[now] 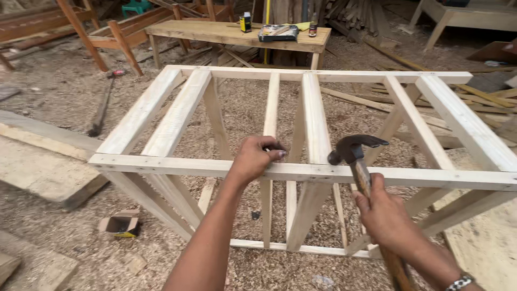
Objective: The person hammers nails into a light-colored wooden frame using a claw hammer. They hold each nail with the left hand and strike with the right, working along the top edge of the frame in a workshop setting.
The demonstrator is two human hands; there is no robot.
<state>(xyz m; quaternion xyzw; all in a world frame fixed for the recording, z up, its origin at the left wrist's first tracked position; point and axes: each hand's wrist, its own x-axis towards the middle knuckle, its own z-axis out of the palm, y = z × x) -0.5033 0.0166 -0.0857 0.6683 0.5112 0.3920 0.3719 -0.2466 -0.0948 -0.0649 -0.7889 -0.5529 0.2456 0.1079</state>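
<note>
A pale wooden frame (177,113) of rails and slats stands on a sawdust floor in front of me. My left hand (256,157) rests on its near top rail (161,164), fingers pinched together at the rail's far edge where a thin slat (270,105) meets it; whether a nail is between them I cannot tell. My right hand (385,215) grips the wooden handle of a claw hammer. The dark hammer head (353,146) hovers just above the rail, a little to the right of my left hand.
A small open cardboard box (121,223) lies on the sawdust at lower left. Thick boards (43,167) lie at left. A wooden bench (215,33) at the back carries a tray and bottles. Loose planks (479,97) lie at right.
</note>
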